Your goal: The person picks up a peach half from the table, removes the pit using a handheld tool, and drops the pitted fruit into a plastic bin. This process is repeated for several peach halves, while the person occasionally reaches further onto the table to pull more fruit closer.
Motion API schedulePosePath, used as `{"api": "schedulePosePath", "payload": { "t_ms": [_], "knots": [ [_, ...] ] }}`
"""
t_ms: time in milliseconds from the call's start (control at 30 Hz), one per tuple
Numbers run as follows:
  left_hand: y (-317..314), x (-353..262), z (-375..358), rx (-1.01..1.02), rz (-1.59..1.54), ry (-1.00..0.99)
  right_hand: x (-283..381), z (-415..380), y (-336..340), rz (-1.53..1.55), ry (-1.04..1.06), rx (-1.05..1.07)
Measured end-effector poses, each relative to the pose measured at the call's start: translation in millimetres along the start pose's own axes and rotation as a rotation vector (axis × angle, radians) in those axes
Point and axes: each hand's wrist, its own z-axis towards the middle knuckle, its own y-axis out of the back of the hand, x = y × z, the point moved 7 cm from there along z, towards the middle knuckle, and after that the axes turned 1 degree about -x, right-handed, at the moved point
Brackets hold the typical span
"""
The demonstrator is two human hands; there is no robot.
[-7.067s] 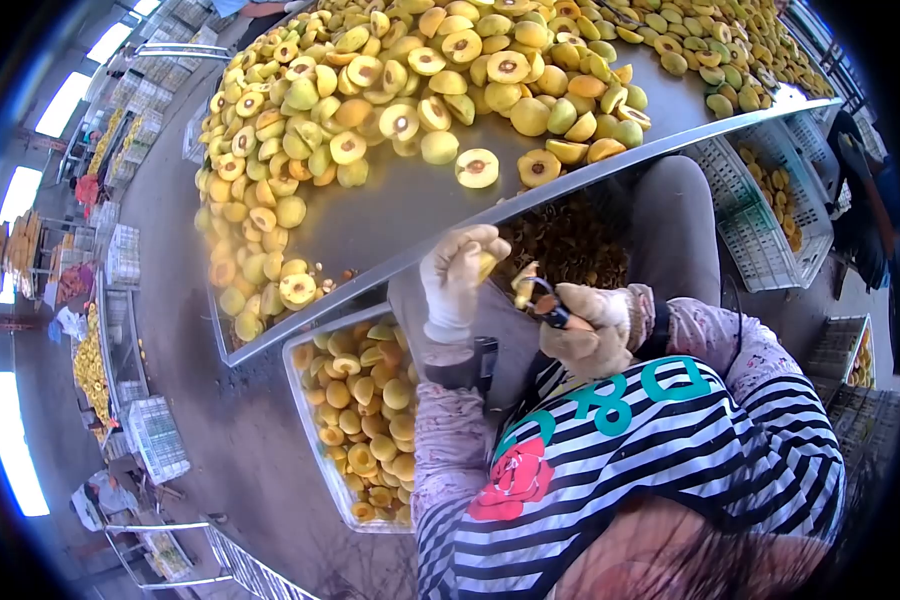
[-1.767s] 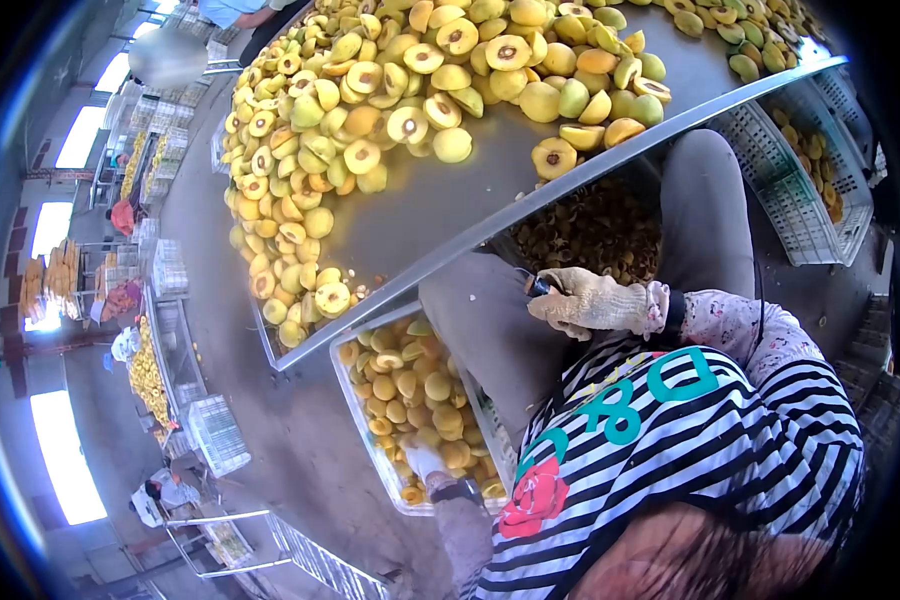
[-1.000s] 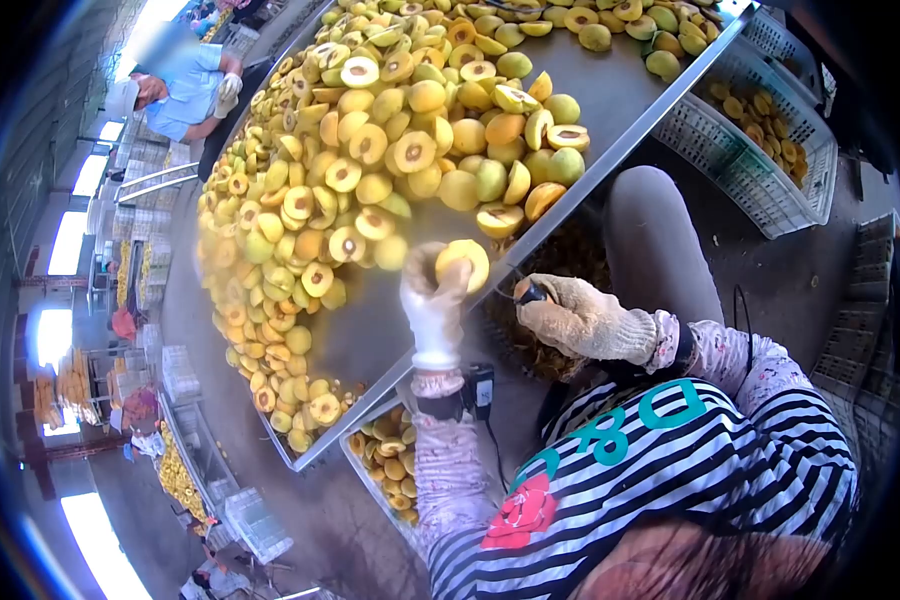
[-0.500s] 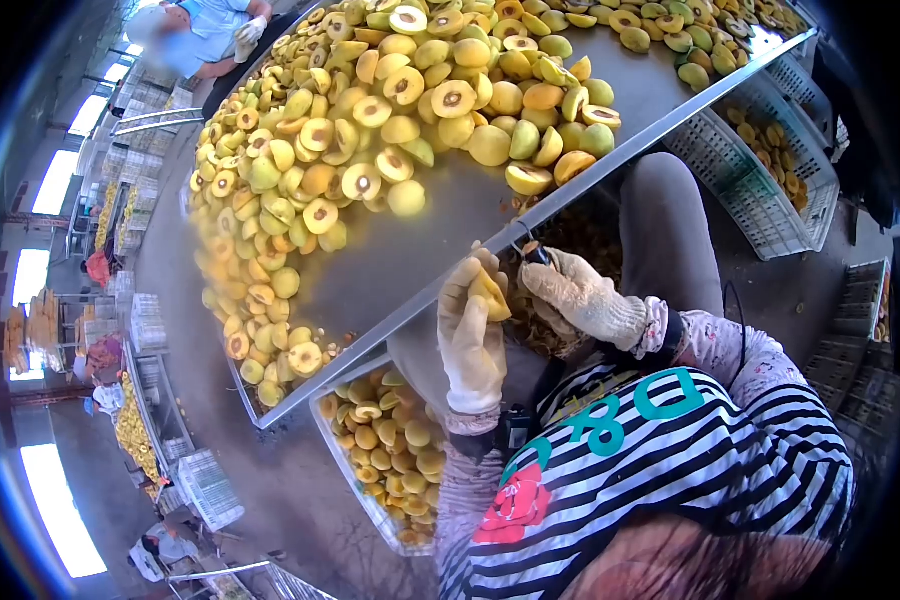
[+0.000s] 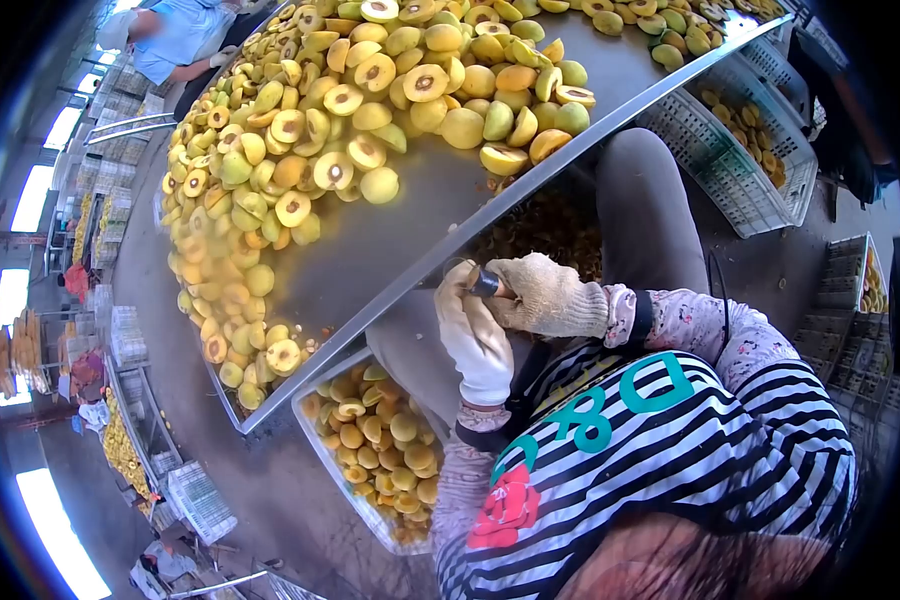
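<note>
Peach half sits hidden in my cupped left hand, just below the table edge. My right hand grips the pitting tool, scooping; next needs a careful twist.

Yellow fruit halves, brown centres; grey steel table; black-white striped shirt; white crate.

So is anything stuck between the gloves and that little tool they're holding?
Nothing visible. The left hand and the right hand are pressed together just below the metal table edge, and the dark tool pokes out right between them. Whether a fruit half sits inside the left glove can't be seen.
</note>
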Motion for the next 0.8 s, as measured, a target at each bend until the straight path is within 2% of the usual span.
{"api": "schedulePosePath", "payload": {
  "t_ms": [100,133,167,233,267,367,400,433,533,633,667,733,767,800],
  "knots": [
    [5,29,1,-0.076,-0.109,0.243,-2,-1,3,0.056,0.053,-0.070],
    [2,29,-4,-0.117,-0.331,0.441,-8,0,0,-0.023,0.026,-0.066],
    [7,-2,4,-0.141,-0.230,0.215,-22,1,1,0.011,-0.006,-0.133],
    [18,11,-4,-0.199,-0.541,0.559,-38,-1,8,-0.031,-0.200,-0.119],
    [24,15,-4,-0.194,-0.559,0.601,-35,-5,6,-0.024,-0.201,-0.063],
    [32,19,-5,-0.285,-0.743,0.710,0,-20,-6,0.237,-0.020,0.206],
    [31,2,1,-0.306,-0.720,0.637,7,-21,-10,0.223,0.044,0.266],
    [29,4,-1,-0.276,-0.725,0.651,16,-24,-13,0.255,0.137,0.288],
    [28,-5,1,-0.222,-0.689,0.703,25,-22,-22,0.164,0.098,0.341],
    [33,-32,9,-0.258,-0.378,0.454,34,-17,-15,0.356,0.175,0.165],
    [34,-39,11,-0.262,-0.305,0.370,25,-13,-20,0.443,0.086,0.152],
    [33,-60,13,-0.220,0.133,0.023,27,-11,-18,0.504,-0.093,0.211],
    [29,-62,13,-0.194,0.143,-0.038,27,-13,-19,0.478,-0.220,0.268],
    [24,-63,11,-0.168,0.153,-0.100,31,-13,-19,0.604,-0.207,0.267]
  ]
}}
